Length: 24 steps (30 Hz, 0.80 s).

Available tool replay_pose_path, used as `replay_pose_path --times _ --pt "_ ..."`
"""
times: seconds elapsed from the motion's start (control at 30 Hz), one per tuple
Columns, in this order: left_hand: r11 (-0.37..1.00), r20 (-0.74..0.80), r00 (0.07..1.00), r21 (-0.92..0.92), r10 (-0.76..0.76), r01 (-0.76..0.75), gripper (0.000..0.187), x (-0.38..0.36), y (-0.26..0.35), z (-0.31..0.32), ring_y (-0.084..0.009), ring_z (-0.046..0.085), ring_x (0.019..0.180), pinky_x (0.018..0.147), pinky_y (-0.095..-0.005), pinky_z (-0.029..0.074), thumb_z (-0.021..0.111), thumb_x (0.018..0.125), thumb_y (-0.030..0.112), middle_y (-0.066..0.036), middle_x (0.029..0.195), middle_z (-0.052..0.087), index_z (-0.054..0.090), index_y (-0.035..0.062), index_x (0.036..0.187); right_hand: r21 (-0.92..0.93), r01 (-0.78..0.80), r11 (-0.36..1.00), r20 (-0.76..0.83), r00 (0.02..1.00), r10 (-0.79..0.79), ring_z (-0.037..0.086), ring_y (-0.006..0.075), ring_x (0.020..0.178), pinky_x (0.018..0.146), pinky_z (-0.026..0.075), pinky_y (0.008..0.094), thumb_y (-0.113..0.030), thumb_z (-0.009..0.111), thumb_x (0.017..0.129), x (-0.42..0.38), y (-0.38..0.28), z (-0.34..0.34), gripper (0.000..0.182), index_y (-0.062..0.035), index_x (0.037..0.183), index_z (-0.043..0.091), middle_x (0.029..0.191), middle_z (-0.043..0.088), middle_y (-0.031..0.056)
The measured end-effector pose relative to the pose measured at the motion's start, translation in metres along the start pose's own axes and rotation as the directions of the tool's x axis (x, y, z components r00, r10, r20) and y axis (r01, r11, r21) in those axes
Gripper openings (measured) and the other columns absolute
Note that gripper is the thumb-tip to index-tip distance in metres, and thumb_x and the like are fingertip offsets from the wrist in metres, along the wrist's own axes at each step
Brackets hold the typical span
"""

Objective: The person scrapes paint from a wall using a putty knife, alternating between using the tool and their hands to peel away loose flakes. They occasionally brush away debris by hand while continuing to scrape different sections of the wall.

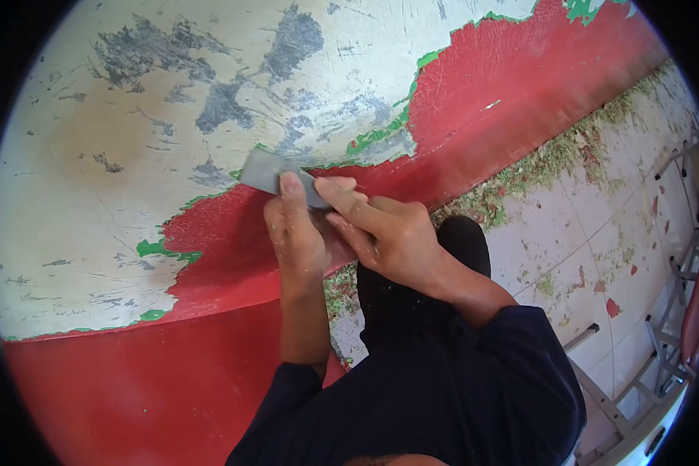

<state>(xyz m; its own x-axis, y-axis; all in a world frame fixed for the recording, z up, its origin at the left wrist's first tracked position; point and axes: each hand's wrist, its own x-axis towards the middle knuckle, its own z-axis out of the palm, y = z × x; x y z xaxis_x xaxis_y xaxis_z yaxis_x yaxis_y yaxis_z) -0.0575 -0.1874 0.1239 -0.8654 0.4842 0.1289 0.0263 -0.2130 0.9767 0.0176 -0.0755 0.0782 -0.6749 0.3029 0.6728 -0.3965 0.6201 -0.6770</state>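
A flat grey metal scraper [262, 169] lies with its broad end against the ragged edge of the red paint [217, 237]. My left hand [295, 233] is closed on it, one digit pressed along the blade. My right hand [392, 233] grips its near end, fingers bent over the metal. Any handle is hidden by the hands. Beyond the blade, the painted surface [109, 225] is bare off-white with grey patches [295, 39]. Thin green paint [154, 248] shows along the boundary with the red.
Green and red paint flakes [520, 163] litter the pale tiled floor [575, 241] along the surface's lower edge. A metal ladder [621, 412] lies at the right. My dark-clothed knee [464, 241] is close to the red surface.
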Motion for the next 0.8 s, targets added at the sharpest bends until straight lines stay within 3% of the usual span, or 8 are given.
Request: replay_pose_path --times 0.1,0.23,0.33,0.5,0.63,0.73,0.8 --pt "0.988 -0.085 0.996 0.151 -0.023 0.035 0.066 -0.002 -0.016 0.005 -0.0250 0.068 0.072 0.068 -0.0364 0.058 0.035 0.105 0.047 -0.019 0.083 0.068 0.063 -0.0110 0.093 0.009 -0.036 0.999 0.040 0.999 0.036 0.060 0.0231 0.054 0.049 0.049 0.0354 -0.012 0.072 0.085 0.000 0.002 -0.005 0.044 -0.0117 0.128 0.063 0.069 0.062 0.0086" --pt "0.999 -0.017 1.000 -0.039 0.005 -0.005 0.064 0.006 0.008 0.007 -0.0263 0.069 0.070 0.067 -0.0339 0.057 0.034 0.105 0.046 -0.019 0.079 0.068 0.064 -0.0103 0.094 -0.015 -0.040 0.999 0.063 0.997 0.041 0.062 0.0230 0.057 0.054 0.052 0.0333 -0.007 0.073 0.084 0.014 -0.007 -0.004 0.044 -0.0094 0.127 0.064 0.076 0.067 0.0114" --pt "0.977 -0.053 0.999 0.211 0.003 0.009 0.064 -0.002 -0.011 0.000 -0.0265 0.069 0.071 0.067 -0.0341 0.057 0.034 0.105 0.045 -0.018 0.079 0.068 0.064 -0.0104 0.095 0.005 -0.021 1.000 0.012 1.000 0.021 0.060 0.0231 0.053 0.049 0.050 0.0362 -0.017 0.071 0.086 -0.002 0.005 0.001 0.043 -0.0164 0.128 0.064 0.064 0.060 0.0075" --pt "1.000 -0.019 0.999 0.008 0.030 -0.030 0.069 0.006 -0.005 -0.002 -0.0245 0.070 0.076 0.073 -0.0331 0.057 0.033 0.105 0.048 -0.021 0.090 0.070 0.065 -0.0130 0.096 -0.005 -0.014 1.000 -0.010 1.000 0.014 0.061 0.0238 0.053 0.048 0.050 0.0367 -0.018 0.070 0.086 0.007 0.001 0.004 0.044 -0.0176 0.130 0.063 0.063 0.060 0.0069" --pt "0.993 -0.044 0.998 0.115 -0.035 0.040 0.069 -0.004 -0.014 -0.002 -0.0242 0.069 0.074 0.071 -0.0335 0.057 0.033 0.105 0.048 -0.020 0.085 0.070 0.064 -0.0128 0.094 0.032 -0.022 0.999 0.005 1.000 0.022 0.062 0.0238 0.054 0.048 0.050 0.0371 -0.017 0.071 0.085 -0.003 0.003 0.005 0.046 -0.0172 0.130 0.063 0.065 0.062 0.0065" --pt "0.992 -0.065 0.998 0.126 0.014 -0.006 0.069 0.000 -0.007 -0.002 -0.0241 0.069 0.074 0.071 -0.0334 0.057 0.033 0.105 0.048 -0.020 0.085 0.070 0.064 -0.0123 0.092 -0.012 -0.039 0.999 0.034 0.999 0.039 0.062 0.0239 0.054 0.048 0.051 0.0374 -0.017 0.071 0.085 0.001 0.003 0.008 0.046 -0.0170 0.131 0.062 0.066 0.063 0.0060" --pt "0.999 -0.065 0.998 0.037 0.002 0.001 0.068 -0.001 -0.005 -0.008 -0.0244 0.069 0.074 0.071 -0.0340 0.056 0.034 0.105 0.047 -0.020 0.083 0.069 0.065 -0.0115 0.092 -0.005 -0.008 1.000 0.007 1.000 0.008 0.062 0.0241 0.054 0.048 0.051 0.0374 -0.017 0.071 0.085 0.010 -0.003 0.011 0.047 -0.0173 0.131 0.062 0.065 0.062 0.0061"
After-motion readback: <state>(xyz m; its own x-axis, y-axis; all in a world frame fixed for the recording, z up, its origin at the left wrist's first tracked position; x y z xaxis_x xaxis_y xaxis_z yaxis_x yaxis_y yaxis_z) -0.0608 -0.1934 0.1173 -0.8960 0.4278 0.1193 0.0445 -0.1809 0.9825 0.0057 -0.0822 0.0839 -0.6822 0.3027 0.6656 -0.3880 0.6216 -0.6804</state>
